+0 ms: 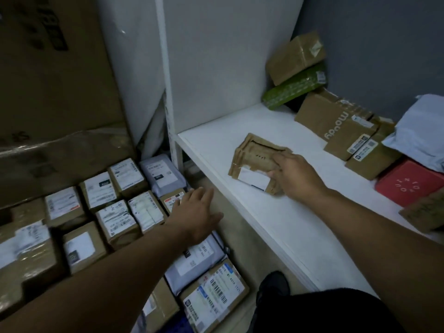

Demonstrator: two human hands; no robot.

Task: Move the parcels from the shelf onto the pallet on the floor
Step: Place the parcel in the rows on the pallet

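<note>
One taped brown parcel [254, 157] was on the white shelf [276, 227], its near end gripped by the right hand [298, 174]; the left hand [197, 212], fingers loose and spread, held nothing above the labelled boxes [115, 212] stacked below

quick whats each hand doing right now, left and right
Left hand: open, fingers spread, holding nothing, over the stacked parcels.
Right hand: grips the crumpled brown parcel on the white shelf.

The right hand [296, 180] holds a flat brown parcel [257, 159] on the white shelf [276, 227], toward 3 o'clock. The left hand [195, 212] is spread open above the boxes [115, 212] at 8 o'clock.
</note>
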